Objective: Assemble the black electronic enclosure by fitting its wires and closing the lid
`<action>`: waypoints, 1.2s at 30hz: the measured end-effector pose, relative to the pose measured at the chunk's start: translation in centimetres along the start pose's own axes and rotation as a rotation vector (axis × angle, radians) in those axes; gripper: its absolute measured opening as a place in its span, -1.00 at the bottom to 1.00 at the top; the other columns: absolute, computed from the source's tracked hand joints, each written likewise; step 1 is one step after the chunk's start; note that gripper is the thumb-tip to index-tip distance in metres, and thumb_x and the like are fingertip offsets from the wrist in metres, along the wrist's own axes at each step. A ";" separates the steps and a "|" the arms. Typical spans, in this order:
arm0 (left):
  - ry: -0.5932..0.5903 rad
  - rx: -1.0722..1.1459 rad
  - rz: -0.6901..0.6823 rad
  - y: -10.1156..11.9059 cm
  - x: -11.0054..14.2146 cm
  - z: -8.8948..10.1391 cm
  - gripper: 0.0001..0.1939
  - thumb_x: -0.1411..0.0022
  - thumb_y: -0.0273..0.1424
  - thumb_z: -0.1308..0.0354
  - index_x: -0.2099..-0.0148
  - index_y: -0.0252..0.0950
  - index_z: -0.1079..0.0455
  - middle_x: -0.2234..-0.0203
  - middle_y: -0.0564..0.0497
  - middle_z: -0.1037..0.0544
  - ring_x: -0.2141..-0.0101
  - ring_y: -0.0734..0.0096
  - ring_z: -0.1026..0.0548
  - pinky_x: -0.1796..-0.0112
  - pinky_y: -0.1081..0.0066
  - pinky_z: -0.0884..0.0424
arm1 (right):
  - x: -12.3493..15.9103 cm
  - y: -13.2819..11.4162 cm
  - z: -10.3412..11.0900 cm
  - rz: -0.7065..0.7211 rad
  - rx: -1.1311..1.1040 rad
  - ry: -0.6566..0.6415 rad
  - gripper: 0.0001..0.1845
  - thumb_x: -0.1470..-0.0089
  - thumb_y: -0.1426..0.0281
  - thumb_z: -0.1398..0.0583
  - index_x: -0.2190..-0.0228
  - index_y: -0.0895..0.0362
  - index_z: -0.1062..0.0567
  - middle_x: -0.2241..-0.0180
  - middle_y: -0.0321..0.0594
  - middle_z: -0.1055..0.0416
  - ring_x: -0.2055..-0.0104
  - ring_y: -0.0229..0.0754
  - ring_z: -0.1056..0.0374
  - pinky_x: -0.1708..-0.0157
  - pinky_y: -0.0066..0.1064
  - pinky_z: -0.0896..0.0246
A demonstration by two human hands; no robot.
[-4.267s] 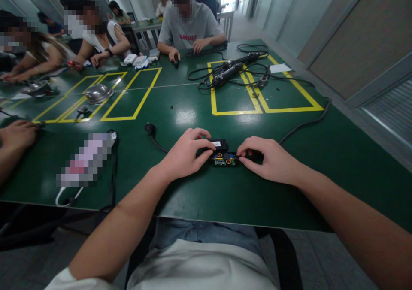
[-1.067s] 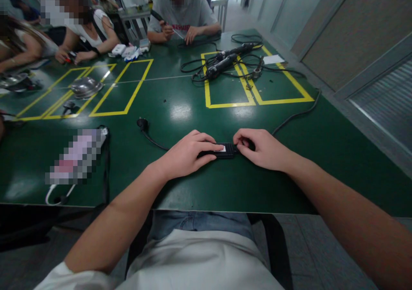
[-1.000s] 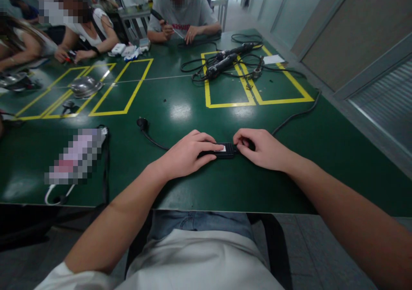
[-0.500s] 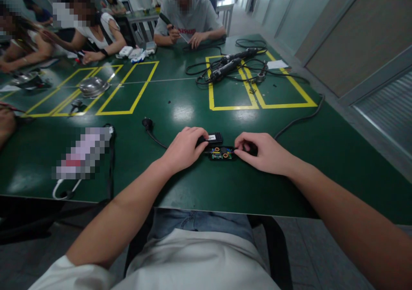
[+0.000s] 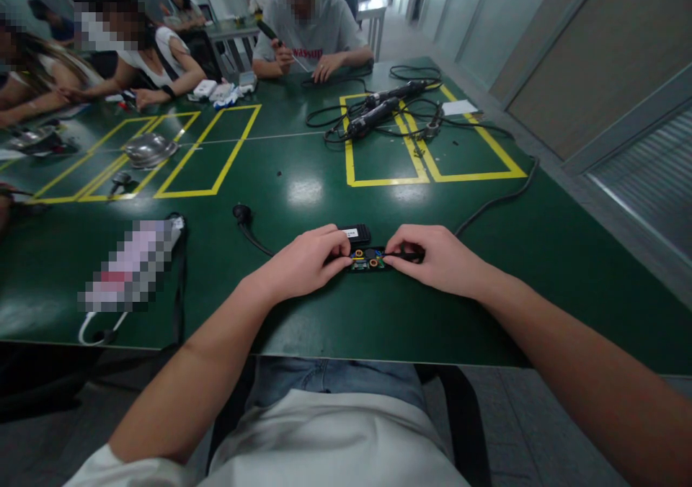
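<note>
A small black power adapter lies opened on the green table (image 5: 335, 307). Its lower half with the circuit board (image 5: 367, 260) shows copper coils and coloured parts. The black cover (image 5: 355, 234) with a white label rests just behind it. My left hand (image 5: 305, 264) is curled, fingertips pinching the left end of the board half. My right hand (image 5: 435, 256) is curled too, pinching the right end where a black cable (image 5: 497, 200) leaves. A second cable with a plug (image 5: 241, 215) runs out from under my left hand.
A flat device with a white cord (image 5: 130, 264) lies at the left. Black electric screwdrivers with tangled cables (image 5: 378, 112) sit in yellow-taped boxes beyond. A metal bowl (image 5: 145, 150) stands far left. Several other people work along the far and left sides.
One second ago the cover sat closed over the adapter under both hands. It has since been lifted off and set behind, exposing the circuit board. Both hands stay at the ends.
</note>
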State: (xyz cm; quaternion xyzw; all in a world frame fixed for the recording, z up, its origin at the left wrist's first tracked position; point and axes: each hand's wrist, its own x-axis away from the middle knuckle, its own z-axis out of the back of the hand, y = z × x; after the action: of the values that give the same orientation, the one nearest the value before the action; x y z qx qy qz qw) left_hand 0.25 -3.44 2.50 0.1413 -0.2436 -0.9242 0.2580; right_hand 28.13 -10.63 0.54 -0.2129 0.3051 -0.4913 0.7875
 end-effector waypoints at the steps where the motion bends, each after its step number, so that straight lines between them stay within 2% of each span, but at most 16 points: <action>1: 0.011 0.012 0.000 0.1 0.0 0.1 -0.90 -0.47 -0.42 -0.25 0.19 -0.26 -0.47 0.28 0.03 -0.49 0.33 0.36 -0.47 0.26 0.36 -0.36 | 0.0 -0.1 0.0 0.006 -0.004 0.005 -0.93 -0.23 0.35 -0.33 0.33 0.07 -0.61 0.39 -0.24 -0.56 0.41 -0.18 -0.38 0.36 -0.34 -0.27; 6: 0.084 0.072 -0.017 0.4 0.0 0.8 -0.86 -0.48 -0.41 -0.21 0.21 -0.27 -0.51 0.24 0.01 -0.49 0.32 0.39 -0.49 0.22 0.37 -0.43 | 0.2 -0.2 0.4 0.010 -0.027 0.026 -0.89 -0.25 0.36 -0.29 0.32 0.07 -0.62 0.39 -0.22 -0.58 0.41 -0.17 -0.39 0.36 -0.31 -0.29; 11: 0.024 0.042 -0.023 -0.1 0.0 0.7 -0.84 -0.47 -0.42 -0.25 0.24 -0.27 -0.53 0.28 0.02 -0.52 0.31 0.38 -0.50 0.19 0.34 -0.45 | 0.0 0.1 0.8 -0.006 -0.048 -0.030 -0.88 -0.25 0.35 -0.31 0.33 0.06 -0.65 0.37 -0.20 -0.61 0.38 -0.15 -0.45 0.33 -0.29 -0.34; 14: 0.059 0.003 -0.041 -0.4 0.0 0.3 -0.87 -0.46 -0.39 -0.30 0.21 -0.26 -0.58 0.15 -0.05 -0.57 0.16 0.26 -0.57 0.04 0.24 -0.51 | -0.1 0.2 0.9 -0.008 -0.054 -0.033 -0.88 -0.26 0.33 -0.31 0.33 0.05 -0.66 0.34 -0.18 -0.62 0.35 -0.13 -0.48 0.28 -0.28 -0.38; 16: 0.124 -0.034 -0.049 -0.5 -0.2 0.0 -0.90 -0.47 -0.37 -0.29 0.14 -0.24 -0.63 0.00 -0.12 -0.60 -0.01 0.14 -0.57 -0.12 0.10 -0.52 | -0.1 0.1 0.8 -0.010 -0.044 -0.029 -0.88 -0.25 0.33 -0.30 0.32 0.06 -0.65 0.35 -0.18 -0.62 0.36 -0.13 -0.47 0.29 -0.27 -0.37; 19: 0.201 -0.076 0.009 -0.9 -0.8 -0.5 -0.74 -0.55 -0.40 -0.18 -0.13 -0.19 -0.66 -0.19 -0.17 -0.61 -0.17 0.06 -0.55 -0.26 -0.03 -0.46 | 0.0 -0.1 0.8 -0.035 -0.025 -0.022 -0.91 -0.23 0.34 -0.29 0.30 0.05 -0.62 0.37 -0.20 -0.61 0.39 -0.14 -0.43 0.32 -0.27 -0.35; 23: 0.104 -0.110 0.113 -1.5 -1.4 -0.8 -0.67 -0.50 -0.40 -0.27 -0.24 -0.17 -0.64 -0.16 -0.14 -0.68 -0.12 0.04 -0.59 -0.23 -0.04 -0.49 | 0.0 -0.1 0.8 -0.066 -0.029 -0.019 -0.91 -0.19 0.35 -0.28 0.23 0.05 -0.58 0.37 -0.22 -0.60 0.41 -0.14 -0.40 0.33 -0.28 -0.32; 25: 0.116 -0.119 0.130 -1.5 -1.3 -0.6 -0.65 -0.48 -0.41 -0.29 -0.25 -0.21 -0.64 -0.11 -0.15 -0.70 -0.09 0.04 -0.60 -0.21 -0.01 -0.50 | 0.0 -0.1 0.9 -0.068 -0.041 -0.021 -0.88 -0.17 0.36 -0.27 0.21 0.05 -0.56 0.37 -0.23 -0.60 0.41 -0.14 -0.39 0.34 -0.29 -0.30; 29: 0.224 -0.036 0.002 -0.6 -0.5 -0.1 -0.56 -0.52 -0.35 -0.24 -0.37 -0.22 -0.55 -0.15 -0.18 -0.65 -0.12 0.07 -0.58 -0.22 0.04 -0.50 | -0.1 0.1 1.0 -0.077 -0.069 -0.021 -0.82 -0.10 0.40 -0.26 0.20 0.04 -0.51 0.37 -0.24 -0.58 0.41 -0.14 -0.37 0.34 -0.29 -0.27; 31: 0.223 0.033 -0.086 -0.2 -0.3 -0.1 -0.56 -0.53 -0.31 -0.23 -0.38 -0.19 -0.54 -0.15 -0.17 -0.64 -0.10 0.11 -0.60 -0.19 0.09 -0.52 | -0.1 0.2 0.9 -0.080 -0.075 -0.022 -0.79 -0.07 0.42 -0.25 0.19 0.04 -0.50 0.35 -0.25 -0.58 0.41 -0.15 -0.37 0.34 -0.29 -0.26; 34: 0.103 0.044 -0.176 0.2 -0.3 -0.3 -0.62 -0.52 -0.33 -0.25 -0.30 -0.19 -0.62 -0.10 -0.16 -0.66 -0.07 0.13 -0.60 -0.18 0.11 -0.51 | 0.0 0.4 0.7 -0.076 -0.062 -0.022 -0.76 -0.05 0.43 -0.24 0.18 0.05 -0.51 0.35 -0.25 -0.58 0.41 -0.15 -0.36 0.33 -0.30 -0.25; 36: 0.018 0.017 -0.189 0.2 -0.4 -0.4 -0.65 -0.50 -0.35 -0.28 -0.26 -0.17 -0.65 -0.08 -0.15 -0.67 -0.05 0.13 -0.59 -0.19 0.08 -0.49 | 0.1 0.6 0.4 -0.074 -0.044 -0.008 -0.75 -0.04 0.44 -0.24 0.17 0.05 -0.51 0.36 -0.26 -0.57 0.41 -0.16 -0.35 0.34 -0.31 -0.24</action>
State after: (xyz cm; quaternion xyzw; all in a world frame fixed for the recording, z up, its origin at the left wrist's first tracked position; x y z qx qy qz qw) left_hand 0.85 -3.55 2.30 0.1742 -0.2346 -0.9410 0.1707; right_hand 28.85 -10.48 0.40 -0.2433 0.3049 -0.5123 0.7651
